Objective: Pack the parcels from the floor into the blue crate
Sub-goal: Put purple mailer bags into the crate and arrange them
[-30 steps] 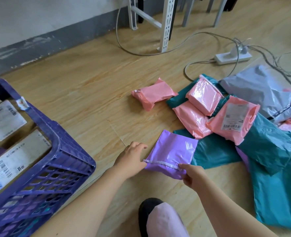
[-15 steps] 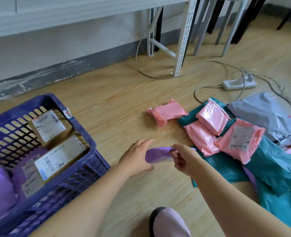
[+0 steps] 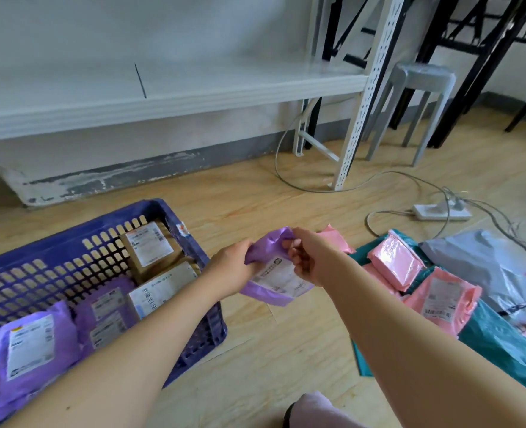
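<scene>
A purple parcel with a white label facing me hangs in the air above the floor, just right of the blue crate. My left hand grips its left edge and my right hand pinches its top right edge. The crate stands at the lower left and holds brown boxes and purple parcels. On the floor at the right lie several pink parcels, teal bags and a grey bag.
A white metal shelf runs along the wall, with its post behind the parcels. A grey stool and black frames stand at the back right. A power strip and cables lie on the wooden floor.
Both hands have lifted the purple parcel off the floor and turned it so that its label faces me. The view has tilted up, showing more of the crate and the shelf.
</scene>
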Available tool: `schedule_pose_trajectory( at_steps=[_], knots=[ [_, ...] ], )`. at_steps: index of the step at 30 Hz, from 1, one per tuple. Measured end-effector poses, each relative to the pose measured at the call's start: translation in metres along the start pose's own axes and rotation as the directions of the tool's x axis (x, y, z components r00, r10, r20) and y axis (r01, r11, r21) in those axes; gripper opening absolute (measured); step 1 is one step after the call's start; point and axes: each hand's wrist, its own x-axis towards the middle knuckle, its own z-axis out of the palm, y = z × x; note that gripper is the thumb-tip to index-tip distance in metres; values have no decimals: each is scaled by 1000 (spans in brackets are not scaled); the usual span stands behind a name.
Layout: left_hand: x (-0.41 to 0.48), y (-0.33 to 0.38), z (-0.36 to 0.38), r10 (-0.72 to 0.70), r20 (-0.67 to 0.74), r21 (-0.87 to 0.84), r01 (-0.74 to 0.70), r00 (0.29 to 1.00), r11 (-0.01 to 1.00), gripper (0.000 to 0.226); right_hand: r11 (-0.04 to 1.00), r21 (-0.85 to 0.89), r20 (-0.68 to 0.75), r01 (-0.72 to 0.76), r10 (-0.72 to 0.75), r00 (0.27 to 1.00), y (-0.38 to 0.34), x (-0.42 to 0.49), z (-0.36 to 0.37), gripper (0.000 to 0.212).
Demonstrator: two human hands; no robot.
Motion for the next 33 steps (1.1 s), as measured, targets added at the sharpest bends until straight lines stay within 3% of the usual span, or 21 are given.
schedule_pose_trajectory(
  at_steps=[5, 9, 12, 16, 19, 22, 24, 27, 30, 33],
  knots=[
    [-18, -3, -45, -48, -106, -152, 32, 993, 988, 14, 975, -101, -165, 197, -212, 963, -23, -20, 32, 30],
    [-33, -22, -70, -160, -197, -314, 93, 967, 945, 14, 911, -256, -395, 323, -404, 825, -22, -24, 48, 21],
    [-42, -44, -87, -266, -208, -445, 151, 941, 883, 18, 884, -329, -448, 334, -457, 768, -4, -29, 57, 20],
    [-56, -76, -107, -316, -196, -577, 151, 928, 802, 27, 773, -545, -351, 326, -563, 748, 10, -36, 81, 23],
    [-65, -93, -118, -415, -224, -725, 134, 882, 676, 17, 745, -604, -240, 283, -509, 826, 19, -31, 103, 22],
    [-72, -112, -129, -517, -215, -823, 132, 828, 553, 27, 781, -557, -103, 282, -402, 910, 33, -26, 134, 33],
    [-79, -126, -137, -562, -163, -887, 130, 811, 444, 36, 859, -447, 48, 249, -255, 966, 41, -27, 156, 37],
    [-91, -141, -146, -557, -64, -938, 140, 828, 316, 26, 946, -274, 243, 174, -107, 964, 50, -33, 187, 27],
    [-104, -153, -152, -552, 14, -929, 215, 834, 301, 14, 963, -190, 293, 189, -128, 947, 57, -36, 212, 13],
    [-116, -166, -156, -596, 43, -915, 271, 802, 299, 16, 961, -160, 282, 226, -175, 943, 62, -38, 231, 22]
  ],
)
